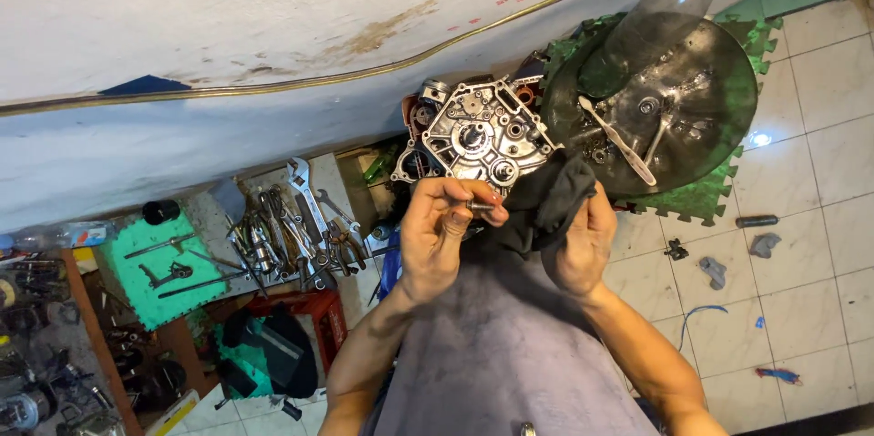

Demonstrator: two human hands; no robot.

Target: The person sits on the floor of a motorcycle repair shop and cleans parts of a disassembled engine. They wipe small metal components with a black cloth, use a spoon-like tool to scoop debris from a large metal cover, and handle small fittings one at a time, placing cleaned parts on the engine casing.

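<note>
Fingertips of the left hand pinch a small metal pin; right hand grips a dark rag.

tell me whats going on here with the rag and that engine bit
A person holds a small metal part in the fingers of the left hand and a dark rag in the right hand. Just beyond the hands sits a silver engine case. Beside it a round dark tray holds small parts and a toothbrush. Wrenches and pliers lie piled to the left.
</note>
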